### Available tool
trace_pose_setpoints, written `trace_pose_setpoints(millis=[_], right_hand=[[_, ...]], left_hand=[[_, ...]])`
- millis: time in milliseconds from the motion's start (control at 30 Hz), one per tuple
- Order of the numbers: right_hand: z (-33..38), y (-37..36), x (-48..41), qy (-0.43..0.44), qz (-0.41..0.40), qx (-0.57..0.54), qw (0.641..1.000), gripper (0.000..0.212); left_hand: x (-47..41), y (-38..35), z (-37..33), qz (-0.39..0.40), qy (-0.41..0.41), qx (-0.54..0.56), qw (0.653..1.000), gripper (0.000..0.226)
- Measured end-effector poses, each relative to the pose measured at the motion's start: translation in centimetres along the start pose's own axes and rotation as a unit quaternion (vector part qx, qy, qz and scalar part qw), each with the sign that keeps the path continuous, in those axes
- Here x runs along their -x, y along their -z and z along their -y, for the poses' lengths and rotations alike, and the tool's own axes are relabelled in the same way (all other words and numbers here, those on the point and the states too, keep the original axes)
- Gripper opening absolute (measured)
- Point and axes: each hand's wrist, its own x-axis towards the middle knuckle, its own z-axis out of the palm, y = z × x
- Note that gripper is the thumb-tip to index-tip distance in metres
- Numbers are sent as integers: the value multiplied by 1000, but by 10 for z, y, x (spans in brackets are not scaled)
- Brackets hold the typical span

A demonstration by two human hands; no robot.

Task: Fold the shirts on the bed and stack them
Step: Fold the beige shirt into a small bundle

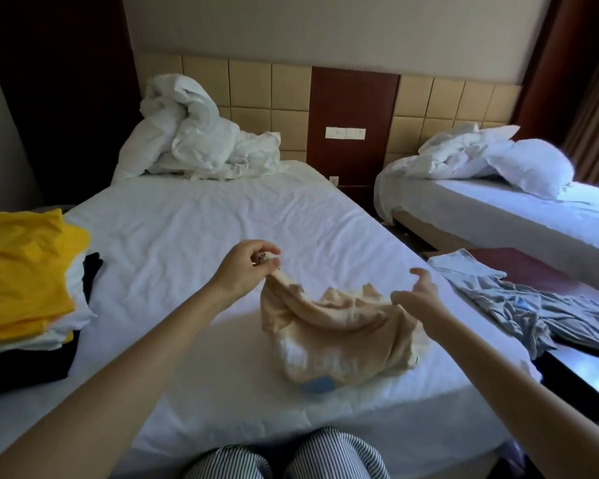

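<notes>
A crumpled beige cotton T-shirt (329, 331) hangs between the two hands just above the near middle of the white-sheeted bed (194, 229). Its top edge stretches in a sagging line and its lower part is bunched on the sheet. A pale print with faint letters and a small blue patch (317, 387) show on the lowest fold. The left hand (244, 267) is raised at the shirt's left end, thumb and fingertips pinched together on a corner of the fabric. The right hand (421, 293) holds the right end lower down, with the thumb pressed onto the cloth edge and the fingers curled above it; how many of them touch the cloth I cannot tell. Two knees in striped trousers (336, 458) are at the foot of the bed. At the left edge of the view sits a stack of folded shirts (25, 267), yellow on top with white and black layers under it, well apart from the beige one. To the right, off the mattress, a rumpled grey-blue shirt (519, 305) lies across a dark reddish surface (526, 271). A heaped white duvet (194, 140) rests at the head of the bed against the tan padded headboard (256, 88). A second bed (498, 219) on the right carries a white pillow (529, 167) and loose bedding.
</notes>
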Motion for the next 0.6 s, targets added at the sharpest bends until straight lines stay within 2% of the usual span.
trace_pose_setpoints(millis=[67, 100, 167, 233, 300, 333, 367, 467, 533, 600], right_hand=[[17, -6, 5, 138, 56, 23, 989, 64], [25, -8, 11, 191, 117, 35, 974, 62], [36, -19, 16, 189, 273, 46, 942, 58], [38, -34, 18, 182, 354, 150, 905, 58], [34, -50, 18, 255, 354, 314, 843, 44], [35, -52, 19, 293, 335, 353, 823, 34], [40, -50, 22, 312, 319, 365, 817, 26], [49, -37, 16, 325, 283, 292, 854, 18], [59, -17, 8, 318, 261, 267, 872, 3], [68, 7, -1, 318, 233, 306, 867, 22]], left_hand=[[0, 1, -11, 26, -20, -28, 999, 4], [0, 3, -16, 42, -32, -48, 997, 6], [2, 7, -25, 72, -48, -94, 992, 18], [5, 16, -30, 94, -57, -123, 986, 26], [8, 28, -29, 95, -50, -149, 983, 35], [10, 34, -27, 96, -38, -162, 981, 39], [12, 42, -25, 105, -25, -173, 979, 40], [16, 60, -13, 193, 7, -226, 955, 34], [15, 65, -6, 236, -6, -271, 933, 25], [7, 67, -2, 187, -23, -261, 947, 31]])
